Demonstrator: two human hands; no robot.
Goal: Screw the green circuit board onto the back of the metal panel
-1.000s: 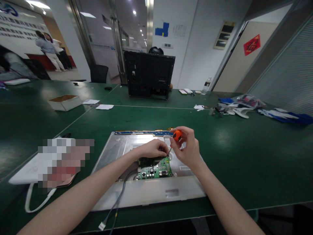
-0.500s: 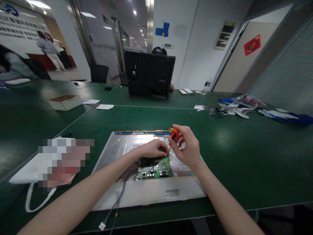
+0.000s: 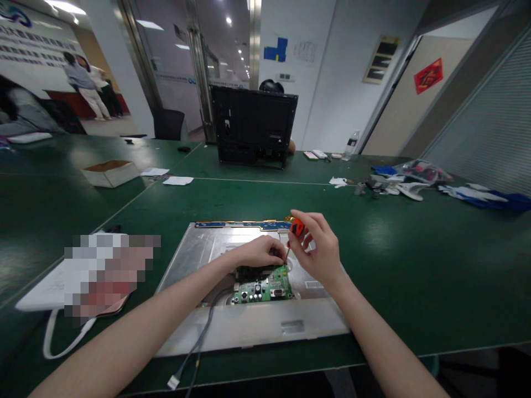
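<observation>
On the near side of the green table (image 3: 398, 265), I log right hand (image 3: 319, 251) fingers curled round an orange screwdriver (image 3: 297, 228), angled down at the circuit board (image 3: 265, 292), left hand (image 3: 259, 252) bunched alongside, probably for steadying, its hold I cannot tell

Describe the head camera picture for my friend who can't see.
A person's right hand holds an orange screwdriver at a green circuit board, the left hand near the tool's tip; the board sits on a metal panel on a green table.
</observation>
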